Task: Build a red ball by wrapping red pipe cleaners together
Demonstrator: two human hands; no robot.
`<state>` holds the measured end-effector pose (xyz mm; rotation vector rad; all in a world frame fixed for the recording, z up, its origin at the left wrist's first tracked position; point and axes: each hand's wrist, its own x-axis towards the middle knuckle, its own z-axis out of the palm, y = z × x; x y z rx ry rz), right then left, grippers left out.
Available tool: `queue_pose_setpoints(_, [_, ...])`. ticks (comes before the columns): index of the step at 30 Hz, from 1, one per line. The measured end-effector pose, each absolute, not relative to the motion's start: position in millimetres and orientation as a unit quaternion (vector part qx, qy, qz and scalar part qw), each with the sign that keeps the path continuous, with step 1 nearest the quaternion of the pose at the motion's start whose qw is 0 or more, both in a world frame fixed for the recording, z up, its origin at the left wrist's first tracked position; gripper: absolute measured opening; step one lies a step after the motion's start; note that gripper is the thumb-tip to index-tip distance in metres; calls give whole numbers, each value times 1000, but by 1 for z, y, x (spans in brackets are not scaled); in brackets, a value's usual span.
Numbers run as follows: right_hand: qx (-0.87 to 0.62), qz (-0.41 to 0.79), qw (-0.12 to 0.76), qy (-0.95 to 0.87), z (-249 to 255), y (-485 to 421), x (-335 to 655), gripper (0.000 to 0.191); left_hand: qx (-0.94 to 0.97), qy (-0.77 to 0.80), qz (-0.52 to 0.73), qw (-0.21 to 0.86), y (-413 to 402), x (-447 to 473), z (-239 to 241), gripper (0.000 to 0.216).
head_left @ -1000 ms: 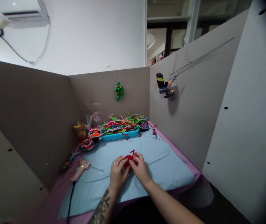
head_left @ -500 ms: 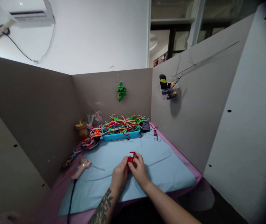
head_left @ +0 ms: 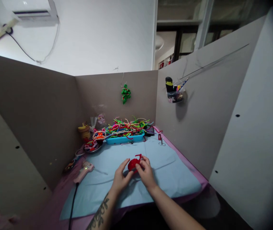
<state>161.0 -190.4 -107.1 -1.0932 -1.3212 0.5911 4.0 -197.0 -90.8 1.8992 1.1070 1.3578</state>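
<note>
A rounded, fuzzy red pipe-cleaner piece [head_left: 133, 164] with a short bent tail at its top is held low over the middle of the blue cloth. My right hand [head_left: 146, 171] pinches its right side between thumb and fingers. On the other side, my left hand [head_left: 121, 177] has its thumb and fingers spread around the left edge, the thumb close to the bottom of the piece. Whether the left fingertips touch it is hard to see.
A blue tray [head_left: 124, 139] heaped with colourful pipe cleaners stands at the back. Left of it are a metal bowl [head_left: 95, 150] and a yellow pot [head_left: 84, 131]. A pink glue gun [head_left: 84, 172] lies at left, its cord running forward. Scissors [head_left: 161, 143] lie at back right.
My left hand has opened and drawn a little left, uncovering more of the red piece. The right hand keeps its hold. The whole view has shifted slightly.
</note>
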Motion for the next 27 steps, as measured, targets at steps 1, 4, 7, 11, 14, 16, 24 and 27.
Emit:
queue_pose_setpoints(1, [-463,262,615,-582,-106,-192,162,16,707,403,503,292,-197,2,-90,54])
queue_pose_setpoints(4, [-430,267,600,-619,-102,-198,163,14,719,370,482,337,-197,-1,-88,58])
queue_pose_setpoints(7, [-405,266,579,-655,-98,-204,164,13,747,344,456,339,-197,-3,-87,57])
queue_pose_setpoints(11, [-384,272,561,-681,-97,-206,165,11,760,335,452,326,-197,-3,-86,58])
queue_pose_setpoints(14, [-393,276,564,-672,-99,-204,165,13,747,346,466,325,-198,-2,-87,51])
queue_pose_setpoints(16, [-408,287,566,-656,-100,-202,164,14,732,357,480,327,-198,0,-89,44])
queue_pose_setpoints(24, [-454,288,605,-588,-95,-193,183,23,691,401,502,332,-195,0,-93,34])
queue_pose_setpoints(27, [-450,275,584,-618,-85,-188,192,31,695,384,494,354,-195,-1,-93,34])
